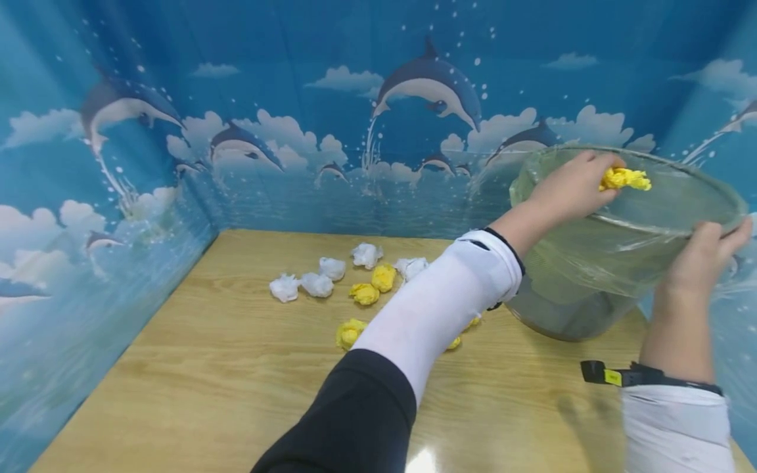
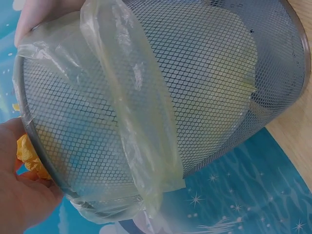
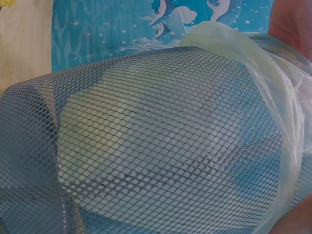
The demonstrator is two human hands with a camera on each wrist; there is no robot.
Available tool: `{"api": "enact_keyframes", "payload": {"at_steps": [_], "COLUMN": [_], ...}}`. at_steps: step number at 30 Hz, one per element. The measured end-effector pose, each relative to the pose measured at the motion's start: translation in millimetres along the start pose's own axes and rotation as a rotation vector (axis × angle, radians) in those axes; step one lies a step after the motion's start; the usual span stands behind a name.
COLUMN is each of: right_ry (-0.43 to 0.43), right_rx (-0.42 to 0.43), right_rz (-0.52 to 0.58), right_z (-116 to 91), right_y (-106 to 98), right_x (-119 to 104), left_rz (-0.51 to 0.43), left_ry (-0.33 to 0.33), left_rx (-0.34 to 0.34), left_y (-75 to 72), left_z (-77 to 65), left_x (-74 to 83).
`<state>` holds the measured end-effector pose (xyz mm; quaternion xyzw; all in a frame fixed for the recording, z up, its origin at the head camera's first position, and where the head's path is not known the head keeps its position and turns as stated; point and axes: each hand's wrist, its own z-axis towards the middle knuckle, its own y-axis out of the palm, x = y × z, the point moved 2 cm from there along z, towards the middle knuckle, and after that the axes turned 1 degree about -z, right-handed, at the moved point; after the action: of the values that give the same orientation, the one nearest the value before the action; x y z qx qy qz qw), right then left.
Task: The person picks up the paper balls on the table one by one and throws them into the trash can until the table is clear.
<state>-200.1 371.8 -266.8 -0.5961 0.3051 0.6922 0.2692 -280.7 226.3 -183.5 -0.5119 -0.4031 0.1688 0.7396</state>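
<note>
Bin (image 1: 591,289) is tipped on the table (image 1: 236,387), mouth facing me; right hand (image 1: 704,263) grips its rim, left hand (image 1: 570,187) pinches a yellow paper ball (image 1: 625,179).

We see bright, even light; glare shines on the table (image 1: 422,460) at six o'clock, edges bow, and wrist views blur close up.

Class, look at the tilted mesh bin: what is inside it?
A clear bag lines the bin. The left hand holds a yellow paper ball in its mouth. Its bottom is hidden.
</note>
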Motion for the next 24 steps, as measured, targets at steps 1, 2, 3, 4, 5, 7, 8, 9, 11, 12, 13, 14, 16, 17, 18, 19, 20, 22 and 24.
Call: {"api": "enact_keyframes", "payload": {"at_steps": [1,2,3,4,5,7,8,9,11,12,13,14,16,17,18,19,20,22,24], "right_ry": [0.009,0.016,0.024,0.026,0.032,0.034,0.03,0.025,0.02,0.021,0.026,0.03,0.036,0.035,0.034,0.03,0.029,0.024,0.019], "right_rx": [0.001,0.005,0.01,0.012,0.016,0.021,0.021,0.019,0.019,0.02,0.021,0.02,0.02,0.018,0.014,0.01,0.007,0.006,0.008], "right_rz": [-0.008,-0.018,-0.027,-0.026,-0.027,-0.021,-0.015,-0.005,0.002,0.001,-0.004,-0.004,-0.01,-0.01,-0.01,-0.007,-0.006,-0.006,-0.003], "right_z": [-0.9,-1.7,-2.6,-3.4,-4.3,-5.7,-5.4,-5.1,-4.3,-3.9,-3.7,-3.4,-2.7,-2.5,-2.1,-1.7,-1.6,-1.6,-2.0], "right_y": [0.1,0.2,0.3,0.6,0.7,1.0,1.0,1.0,0.8,0.7,0.5,0.5,0.4,0.2,0.2,0.2,0.1,-0.4,-0.9], "right_x": [0.0,0.1,-0.2,-0.9,-1.5,-3.1,-3.3,-3.6,-3.5,-3.3,-2.8,-2.3,-1.4,-1.0,-0.6,-0.4,-0.1,0.1,0.0], "left_rz": [-0.001,0.002,0.004,0.006,0.007,0.009,0.011,0.012,0.016,0.018,0.021,0.024,0.034,0.038,0.043,0.053,0.068,0.115,0.169], "left_ry": [0.0,0.0,0.001,0.002,0.003,0.004,0.004,0.006,0.007,0.007,0.006,0.004,0.002,0.001,-0.002,-0.006,-0.011,-0.02,-0.026], "left_rx": [-0.003,-0.004,-0.003,-0.002,0.0,0.003,0.006,0.007,0.014,0.018,0.021,0.02,0.019,0.016,0.009,0.001,-0.008,-0.021,-0.032], "left_y": [0.9,1.4,1.9,2.1,2.2,2.3,2.3,2.4,2.4,2.5,2.6,2.8,3.2,3.3,3.4,3.4,3.3,2.8,2.1], "left_z": [-0.2,-0.4,-0.4,-0.3,0.0,0.6,0.9,1.5,2.0,2.2,2.3,2.3,2.4,2.4,2.5,2.6,2.5,1.9,0.6], "left_x": [-0.4,-0.7,-1.2,-1.6,-2.0,-2.8,-3.1,-3.5,-4.2,-4.6,-5.1,-5.5,-6.1,-6.2,-6.2,-6.1,-6.0,-6.1,-6.6]}}
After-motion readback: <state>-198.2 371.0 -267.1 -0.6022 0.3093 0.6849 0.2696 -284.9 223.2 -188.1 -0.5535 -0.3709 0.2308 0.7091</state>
